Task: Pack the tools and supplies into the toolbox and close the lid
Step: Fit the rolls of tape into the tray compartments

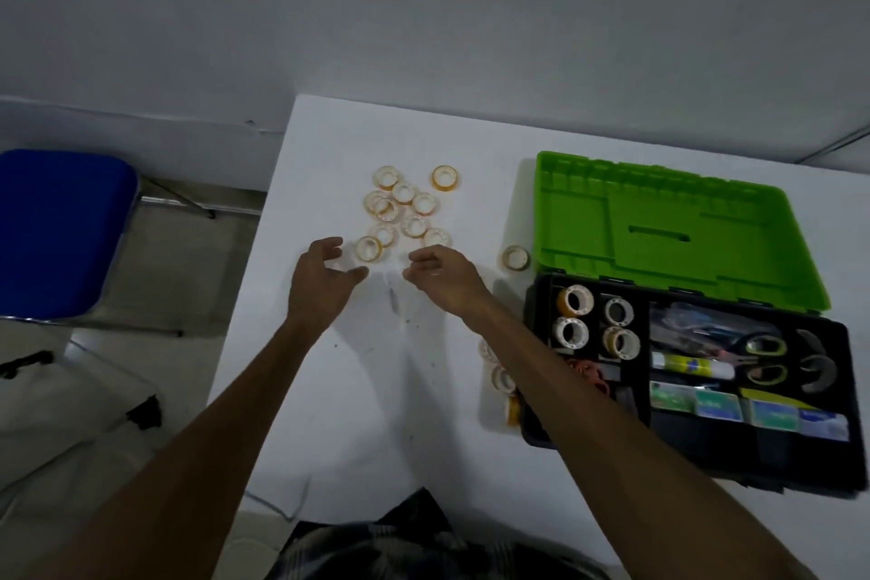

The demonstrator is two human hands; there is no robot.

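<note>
Nearest the person, three or so tape rolls lie on the table against the toolbox's left wall, partly hidden under the right forearm. Risk: they are easy to overlook, and a sweep of that arm could knock them off the near edge.

The toolbox sits open at the right of the table, its black tray holding four tape rolls in the left compartments, with rubber bands, scissors, a glue stick and small boxes further in. Risk: the tape compartments look nearly full — forcing more rolls in upright may leave them standing proud, and the lid would then not latch.

Further out, both hands hover low over the table at the near edge of the loose pile. The left hand has fingers spread and loosely curled, holding nothing that I can make out. The right hand has fingers drawn in; whether it pinches a roll cannot be told from this view. Risk: the rolls are small, round and smooth — a scooped handful may spill or roll away.

Beyond the hands lie about ten loose tape rolls, bunched and touching, and a single roll just beside the green lid, which lies folded back flat. Risk: that lone roll sits near the hinge and could be missed.
</note>
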